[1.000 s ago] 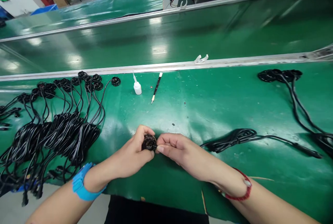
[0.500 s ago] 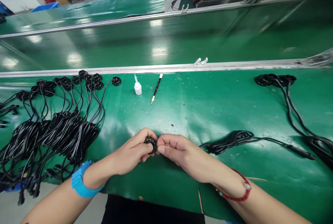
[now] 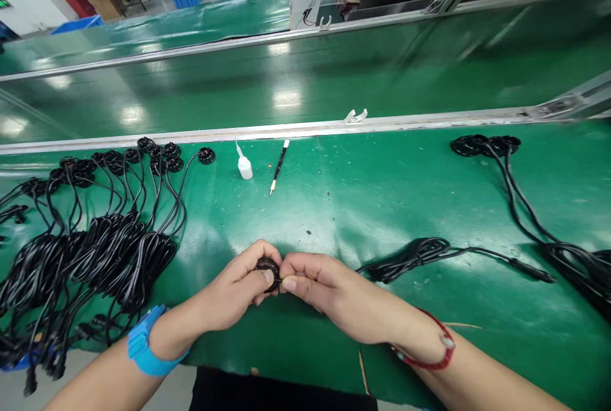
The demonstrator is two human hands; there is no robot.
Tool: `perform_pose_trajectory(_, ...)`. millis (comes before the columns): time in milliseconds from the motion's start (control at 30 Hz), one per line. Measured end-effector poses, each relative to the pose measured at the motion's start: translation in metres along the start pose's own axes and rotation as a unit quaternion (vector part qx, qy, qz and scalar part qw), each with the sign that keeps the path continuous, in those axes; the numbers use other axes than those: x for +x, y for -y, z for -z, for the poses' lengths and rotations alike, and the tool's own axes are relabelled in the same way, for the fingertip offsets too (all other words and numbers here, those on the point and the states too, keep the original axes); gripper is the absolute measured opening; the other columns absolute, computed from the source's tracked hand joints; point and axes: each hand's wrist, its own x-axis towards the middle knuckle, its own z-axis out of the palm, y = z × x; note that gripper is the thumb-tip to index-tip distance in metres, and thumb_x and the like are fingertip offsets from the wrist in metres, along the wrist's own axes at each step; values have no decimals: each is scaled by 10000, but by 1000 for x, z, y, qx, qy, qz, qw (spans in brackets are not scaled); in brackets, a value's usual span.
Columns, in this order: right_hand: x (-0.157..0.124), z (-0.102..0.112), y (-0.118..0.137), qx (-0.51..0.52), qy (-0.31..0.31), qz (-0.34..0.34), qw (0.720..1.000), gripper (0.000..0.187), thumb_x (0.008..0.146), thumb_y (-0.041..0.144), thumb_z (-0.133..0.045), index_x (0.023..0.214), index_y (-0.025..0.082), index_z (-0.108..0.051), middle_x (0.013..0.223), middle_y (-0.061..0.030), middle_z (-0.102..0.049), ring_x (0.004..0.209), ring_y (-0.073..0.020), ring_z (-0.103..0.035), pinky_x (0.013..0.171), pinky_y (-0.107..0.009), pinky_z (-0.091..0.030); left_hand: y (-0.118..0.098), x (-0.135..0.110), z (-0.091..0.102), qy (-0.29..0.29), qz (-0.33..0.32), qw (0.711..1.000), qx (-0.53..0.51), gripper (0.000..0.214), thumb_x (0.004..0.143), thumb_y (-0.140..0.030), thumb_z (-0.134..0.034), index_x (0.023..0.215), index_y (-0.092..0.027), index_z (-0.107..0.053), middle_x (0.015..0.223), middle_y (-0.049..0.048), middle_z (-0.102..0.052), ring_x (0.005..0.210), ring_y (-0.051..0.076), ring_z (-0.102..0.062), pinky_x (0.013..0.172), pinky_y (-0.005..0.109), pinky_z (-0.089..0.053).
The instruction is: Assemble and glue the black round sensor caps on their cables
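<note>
My left hand is closed round a round black disc-shaped part, its thumb across the face. At the disc's right edge, my right hand pinches thumb and forefinger on the thin black cable, little of which shows between the fingers. Out from behind my right wrist runs a coiled black cable with a slim plug end, lying on the green table. A white dropper bottle and a black brush-like stick with pale ends lie beyond my hands.
Many bundled black cables with round heads crowd the left side. More round-headed cables lie at the right. A metal rail with a white clip runs along the back, before a green panel.
The view has shifted slightly, so the table things sit a little further left. Both hands keep hold at the disc, with only a slight change of finger position.
</note>
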Motion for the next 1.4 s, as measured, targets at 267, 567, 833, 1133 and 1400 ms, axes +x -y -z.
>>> perform_pose_trajectory(267,0,1,-6,13,-2,-13,1000,244,954,376,-479,799,190,-506,604,71,-351,538,-91,-296,484,-202,-255,6,2,5,28,-4,995,-94,294,751,-292,-488,1019,-184,-436,758,-23,-518,537,80,-400,486,224,-248)
perform_pose_trajectory(567,3,-5,-4,-50,-26,7,998,218,958,295,-437,774,195,-495,628,59,-388,557,-100,-329,497,-207,-288,0,3,-1,-22,18,1000,-11,144,816,-266,-466,937,-195,-436,650,-52,-476,525,89,-429,476,215,-317)
perform_pose_trajectory(833,-5,-9,-3,-225,-200,114,947,124,942,199,-459,846,210,-538,715,15,-602,631,-138,-541,590,-252,-390,2,1,3,-83,-84,993,22,126,860,-141,-418,973,-190,-440,788,-12,-527,659,113,-514,608,259,-432)
perform_pose_trajectory(1133,-3,-26,-15,-405,-201,367,813,136,946,115,-450,946,143,-583,714,-47,-638,610,-171,-539,576,-299,-413,-3,0,3,-76,-123,989,-5,127,879,-133,-418,989,-193,-441,920,23,-554,712,114,-527,640,265,-451)
perform_pose_trajectory(1400,33,15,13,-263,-354,173,881,66,923,213,-511,945,200,-571,853,-36,-659,761,-180,-611,697,-306,-481,-5,4,6,-91,-120,989,-14,119,827,-182,-438,944,-188,-415,847,4,-536,638,102,-522,560,240,-439)
